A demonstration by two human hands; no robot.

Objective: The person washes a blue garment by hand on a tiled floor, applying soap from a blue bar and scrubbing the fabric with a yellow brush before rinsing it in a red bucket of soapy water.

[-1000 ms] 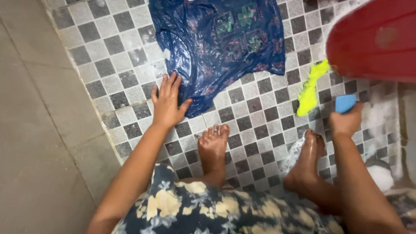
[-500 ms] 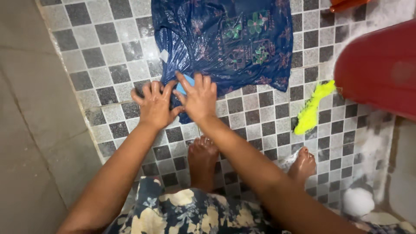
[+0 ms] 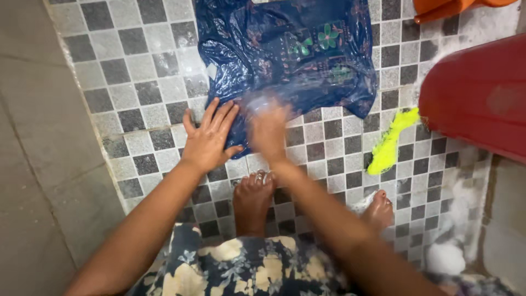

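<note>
My bare left hand, bare right hand motion-blurred, both forearms sleeveless, my feet bare, wet, toe rings on one foot, my garment dark navy with cream and grey floral print

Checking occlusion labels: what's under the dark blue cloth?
The dark blue cloth lies flat on the checkered tile floor; tiles show around its edges. The left hand presses its near corner. Anything beneath the cloth is covered.

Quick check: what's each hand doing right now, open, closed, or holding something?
Left hand: open, palm flat, pressing the near corner of the wet blue garment.
Right hand: motion-blurred over the garment; grip cannot be told.
</note>
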